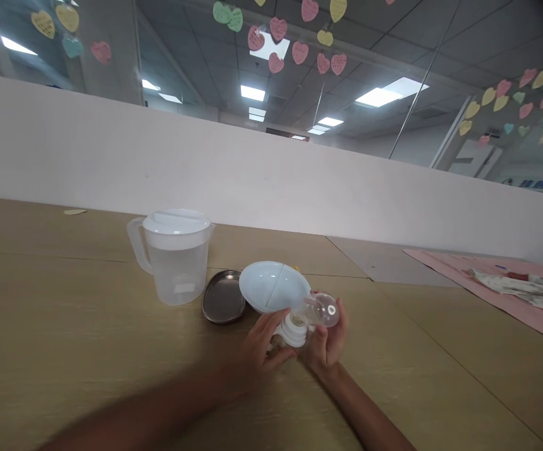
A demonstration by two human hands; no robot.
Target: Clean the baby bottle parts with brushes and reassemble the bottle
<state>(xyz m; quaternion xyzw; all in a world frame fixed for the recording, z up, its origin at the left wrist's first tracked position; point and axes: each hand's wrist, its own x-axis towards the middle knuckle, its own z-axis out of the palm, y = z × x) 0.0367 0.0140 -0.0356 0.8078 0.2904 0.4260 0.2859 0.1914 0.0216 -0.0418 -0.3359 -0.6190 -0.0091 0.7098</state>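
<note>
Close together in front of the white bowl [274, 285], both of my hands are at work on what looks like a baby bottle. My left hand [264, 344] is closed around its white ringed part [294, 331]; the portion inside my fingers is mostly hidden. My right hand [330, 344] has its fingers wrapped around a clear domed cover [327, 310], tilted to the right and right beside the ringed part. Whether the two pieces touch, I cannot tell. The bowl has a dividing line across its inside.
A lidded translucent pitcher [180, 263] holding clear liquid stands left of a metal tray [224, 299]. At far right, a pink mat [444, 266] carries a whitish cloth [520, 289] and small items. Behind the table [111, 351] runs a low white wall [252, 181] below glass.
</note>
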